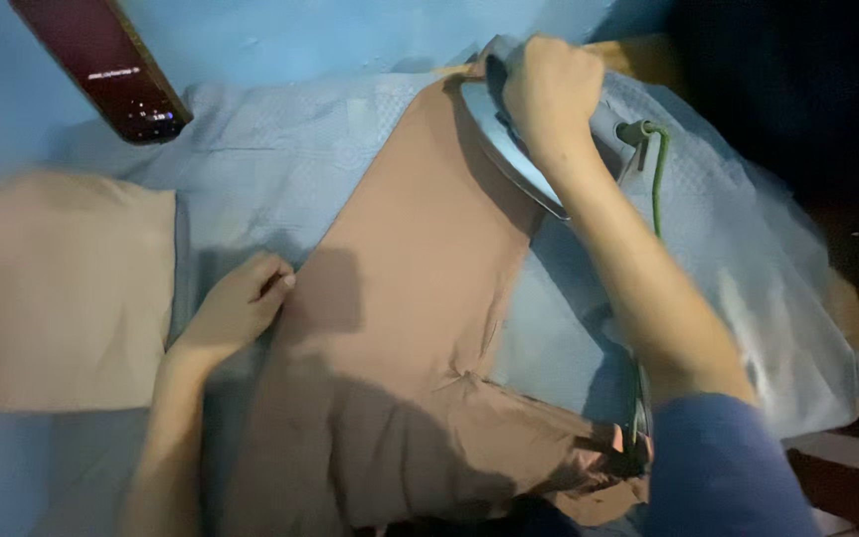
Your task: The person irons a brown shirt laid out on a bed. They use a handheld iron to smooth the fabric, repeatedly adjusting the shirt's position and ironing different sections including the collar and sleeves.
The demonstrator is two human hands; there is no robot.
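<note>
A brown garment (410, 298) lies stretched across a light blue cloth (280, 159) that covers the surface. My right hand (549, 89) grips the handle of a clothes iron (509, 149), whose silver soleplate rests at the garment's far end. A green cord (660, 169) runs from the iron's back toward me. My left hand (241, 303) presses on the garment's left edge with its fingers bent, holding the fabric flat.
A folded tan cloth (57, 288) lies at the left. A dark phone (101, 65) with a lit screen sits at the top left on the blue surface. Dark space lies beyond the cloth's right edge (817, 328).
</note>
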